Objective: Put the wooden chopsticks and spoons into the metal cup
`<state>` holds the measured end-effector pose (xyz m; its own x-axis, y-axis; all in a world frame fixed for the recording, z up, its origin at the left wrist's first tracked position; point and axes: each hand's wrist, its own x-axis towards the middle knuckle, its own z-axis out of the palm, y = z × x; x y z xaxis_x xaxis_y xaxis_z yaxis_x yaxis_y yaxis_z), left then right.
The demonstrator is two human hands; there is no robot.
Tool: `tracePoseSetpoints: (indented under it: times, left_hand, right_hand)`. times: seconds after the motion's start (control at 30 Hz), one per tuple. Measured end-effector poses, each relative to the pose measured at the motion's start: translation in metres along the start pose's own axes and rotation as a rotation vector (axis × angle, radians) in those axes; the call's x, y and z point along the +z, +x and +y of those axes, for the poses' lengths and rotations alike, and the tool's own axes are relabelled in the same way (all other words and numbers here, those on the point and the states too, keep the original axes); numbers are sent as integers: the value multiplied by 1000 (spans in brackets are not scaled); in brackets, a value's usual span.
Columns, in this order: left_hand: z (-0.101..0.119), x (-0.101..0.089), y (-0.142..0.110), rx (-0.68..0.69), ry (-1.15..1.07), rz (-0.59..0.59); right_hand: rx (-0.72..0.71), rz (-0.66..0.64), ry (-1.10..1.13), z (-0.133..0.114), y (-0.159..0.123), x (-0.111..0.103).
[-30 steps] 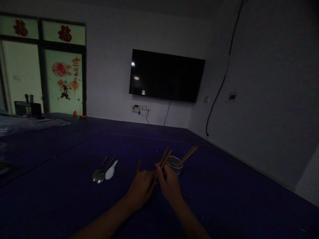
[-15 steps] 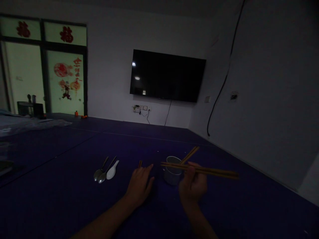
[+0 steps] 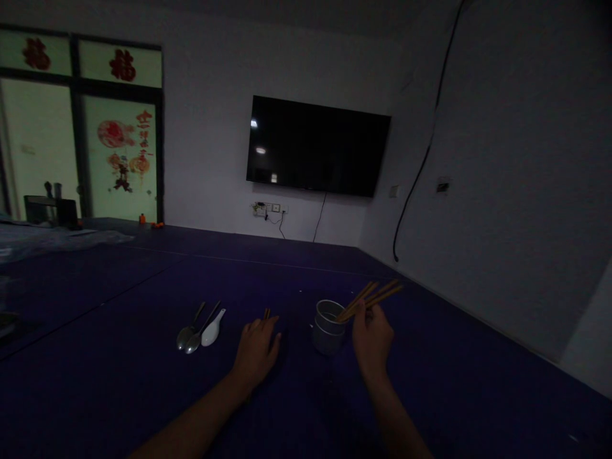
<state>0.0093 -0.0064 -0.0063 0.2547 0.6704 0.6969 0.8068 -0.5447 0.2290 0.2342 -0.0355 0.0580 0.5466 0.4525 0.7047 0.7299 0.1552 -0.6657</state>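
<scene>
A small grey cup (image 3: pixel 329 326) stands on the dark blue surface (image 3: pixel 143 382). Several wooden chopsticks (image 3: pixel 370 298) lean out of it to the right. My right hand (image 3: pixel 371 341) is just right of the cup, fingers closed round the chopsticks' shafts. My left hand (image 3: pixel 257 350) rests on the surface left of the cup, fingers laid loosely forward over another pair of chopsticks (image 3: pixel 266 313), whose tips show beyond the fingertips. Two metal spoons (image 3: pixel 187 336) and a white ceramic spoon (image 3: pixel 213 330) lie side by side further left.
A black TV (image 3: pixel 318 145) hangs on the far white wall above a socket strip (image 3: pixel 268 208). A glass door with red paper decorations (image 3: pixel 119 146) is at far left. A white wall (image 3: pixel 502 191) runs along the right edge of the surface.
My right hand lifted a pair of chopsticks from beside my left hand, swung them right and level, then stood them in the cup. My left hand let go and settled flat.
</scene>
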Motion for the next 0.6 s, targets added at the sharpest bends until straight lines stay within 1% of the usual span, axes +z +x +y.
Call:
tracePoseSetpoints:
  times: [0.13, 0.23, 0.33, 0.47, 0.6]
  left_hand:
    - [1, -2, 0, -3, 4, -19]
    - [1, -5, 0, -20, 17, -38]
    - [-1, -7, 2, -43, 45, -58]
    - [-5, -8, 5, -82, 97, -86]
    - [-8, -8, 7, -169, 119, -168]
  right_hand:
    - [-52, -100, -21, 8, -2, 7]
    - [-71, -121, -55, 12, -4, 10]
    - [-32, -95, -68, 13, -5, 11]
    - [27, -16, -39, 11, -6, 12]
    - [114, 34, 2, 5, -7, 10]
